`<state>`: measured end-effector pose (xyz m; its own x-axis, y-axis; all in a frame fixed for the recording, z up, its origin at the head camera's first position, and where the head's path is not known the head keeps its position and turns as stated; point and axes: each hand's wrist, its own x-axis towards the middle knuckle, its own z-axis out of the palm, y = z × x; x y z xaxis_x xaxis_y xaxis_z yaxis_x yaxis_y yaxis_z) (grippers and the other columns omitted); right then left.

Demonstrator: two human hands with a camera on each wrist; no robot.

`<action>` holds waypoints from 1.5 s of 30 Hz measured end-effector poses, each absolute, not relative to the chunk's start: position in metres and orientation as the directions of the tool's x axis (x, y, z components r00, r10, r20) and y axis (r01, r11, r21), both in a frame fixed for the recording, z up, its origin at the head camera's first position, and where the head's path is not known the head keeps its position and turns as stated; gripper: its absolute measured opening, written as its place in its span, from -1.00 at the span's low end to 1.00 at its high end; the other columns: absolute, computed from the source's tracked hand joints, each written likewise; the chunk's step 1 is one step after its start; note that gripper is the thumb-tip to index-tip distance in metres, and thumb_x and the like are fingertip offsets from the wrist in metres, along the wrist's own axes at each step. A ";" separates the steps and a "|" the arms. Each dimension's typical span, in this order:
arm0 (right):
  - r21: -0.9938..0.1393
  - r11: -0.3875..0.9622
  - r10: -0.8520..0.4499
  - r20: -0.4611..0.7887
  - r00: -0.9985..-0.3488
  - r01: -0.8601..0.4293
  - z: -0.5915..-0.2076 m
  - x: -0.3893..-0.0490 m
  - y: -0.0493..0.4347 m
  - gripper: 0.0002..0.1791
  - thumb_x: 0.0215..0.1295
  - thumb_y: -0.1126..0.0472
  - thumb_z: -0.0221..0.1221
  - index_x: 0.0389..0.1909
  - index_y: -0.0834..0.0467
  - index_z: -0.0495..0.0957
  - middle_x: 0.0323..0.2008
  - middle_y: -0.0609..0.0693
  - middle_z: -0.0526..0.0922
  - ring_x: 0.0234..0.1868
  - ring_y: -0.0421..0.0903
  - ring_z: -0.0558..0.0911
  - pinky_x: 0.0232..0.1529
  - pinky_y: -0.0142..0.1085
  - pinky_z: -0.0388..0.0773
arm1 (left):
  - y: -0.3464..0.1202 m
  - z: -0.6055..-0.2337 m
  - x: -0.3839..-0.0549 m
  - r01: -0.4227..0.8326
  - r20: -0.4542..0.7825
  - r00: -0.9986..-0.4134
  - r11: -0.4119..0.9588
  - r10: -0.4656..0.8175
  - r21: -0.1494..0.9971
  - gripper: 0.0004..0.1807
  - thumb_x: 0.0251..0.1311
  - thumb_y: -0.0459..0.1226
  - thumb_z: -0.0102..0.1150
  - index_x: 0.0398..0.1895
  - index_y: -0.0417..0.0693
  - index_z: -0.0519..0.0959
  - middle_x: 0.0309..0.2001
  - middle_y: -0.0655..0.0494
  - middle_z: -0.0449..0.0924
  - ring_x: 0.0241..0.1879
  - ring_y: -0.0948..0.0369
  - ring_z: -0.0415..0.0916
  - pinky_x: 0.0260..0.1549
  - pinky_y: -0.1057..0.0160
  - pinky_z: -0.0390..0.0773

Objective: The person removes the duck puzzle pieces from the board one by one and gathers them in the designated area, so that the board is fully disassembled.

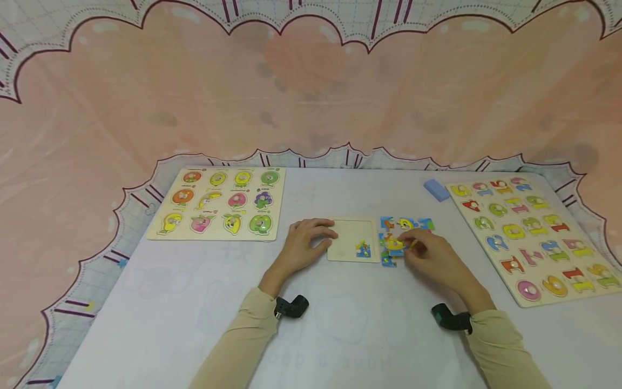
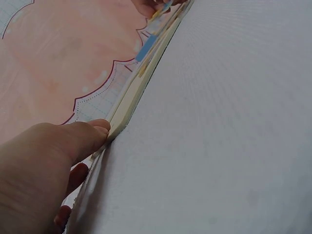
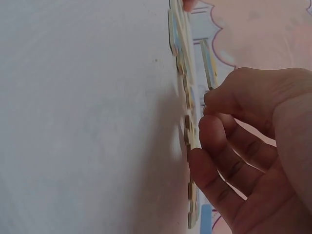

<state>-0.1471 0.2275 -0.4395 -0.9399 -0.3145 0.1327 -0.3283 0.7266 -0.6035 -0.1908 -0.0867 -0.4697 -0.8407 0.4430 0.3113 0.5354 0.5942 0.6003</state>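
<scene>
A small pale puzzle tray [image 1: 347, 237] lies mid-table, with a blue-and-yellow jigsaw piece [image 1: 363, 249] in its near right corner. My left hand [image 1: 311, 240] holds the tray's left edge, fingers bent; in the left wrist view its thumb [image 2: 90, 136] lies against the tray's edge [image 2: 127, 105]. Between thumb and index finger, my right hand [image 1: 434, 259] pinches a yellow-and-blue jigsaw piece [image 1: 394, 246]. In the right wrist view this held piece [image 3: 207, 63] stands raised above the others. Loose jigsaw pieces [image 1: 387, 222] lie beside the tray, partly hidden under the right hand.
A fruit puzzle board [image 1: 221, 213] lies at the back left. On the right is a number puzzle board [image 1: 529, 237], with a blue block [image 1: 436, 190] by its far left corner. Both wrists wear black camera mounts [image 1: 291, 307]. A patterned peach curtain [image 1: 311, 102] hangs behind the white table [image 1: 311, 335].
</scene>
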 end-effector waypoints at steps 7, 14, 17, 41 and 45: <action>-0.602 0.726 -0.323 0.129 -0.938 -0.332 -0.440 -0.146 0.233 -0.69 0.11 0.40 0.22 -0.08 0.17 0.55 -0.25 -0.02 0.62 -0.33 -0.19 0.49 -0.32 -0.46 0.48 | -0.088 -0.470 -0.191 0.537 0.318 -0.841 0.600 0.438 0.594 -0.85 0.20 -0.24 0.21 -0.19 0.18 0.67 0.12 0.19 0.56 0.18 0.12 0.40 0.18 -0.08 0.19; -0.601 0.735 -0.313 0.107 -0.944 -0.313 -0.441 -0.142 0.242 -0.69 0.12 0.41 0.21 -0.08 0.13 0.55 -0.23 -0.03 0.65 -0.33 -0.23 0.50 -0.32 -0.46 0.49 | -0.087 -0.470 -0.191 0.537 0.310 -0.839 0.591 0.446 0.602 -0.85 0.22 -0.22 0.19 -0.18 0.18 0.67 0.13 0.20 0.55 0.18 0.14 0.39 0.18 -0.06 0.18; -0.594 0.744 -0.310 0.100 -0.945 -0.307 -0.440 -0.139 0.245 -0.67 0.12 0.41 0.22 -0.07 0.15 0.55 -0.24 -0.03 0.64 -0.33 -0.23 0.49 -0.33 -0.48 0.47 | -0.086 -0.469 -0.191 0.532 0.303 -0.842 0.591 0.447 0.606 -0.85 0.22 -0.21 0.19 -0.18 0.18 0.67 0.13 0.20 0.55 0.18 0.15 0.40 0.20 -0.06 0.17; -0.582 0.737 -0.364 0.088 -0.927 -0.344 -0.436 -0.131 0.258 -0.70 0.10 0.42 0.24 -0.12 0.16 0.55 -0.31 -0.09 0.57 -0.36 -0.31 0.42 -0.37 -0.48 0.41 | -0.088 -0.468 -0.190 0.531 0.306 -0.843 0.593 0.443 0.605 -0.85 0.20 -0.22 0.21 -0.18 0.18 0.67 0.12 0.20 0.55 0.18 0.14 0.40 0.18 -0.07 0.18; -0.580 0.728 -0.377 0.108 -0.920 -0.367 -0.437 -0.131 0.258 -0.70 0.09 0.42 0.25 -0.13 0.16 0.56 -0.31 -0.09 0.55 -0.36 -0.32 0.40 -0.38 -0.48 0.41 | -0.087 -0.468 -0.191 0.533 0.301 -0.842 0.599 0.448 0.597 -0.85 0.21 -0.21 0.20 -0.18 0.18 0.67 0.13 0.20 0.55 0.18 0.14 0.40 0.19 -0.07 0.18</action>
<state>-0.1313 0.2585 -0.4371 -0.9198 -0.3771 0.1083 -0.3666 0.7275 -0.5799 -0.1907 -0.0875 -0.4680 -0.8416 0.4481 0.3015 0.5330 0.5993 0.5973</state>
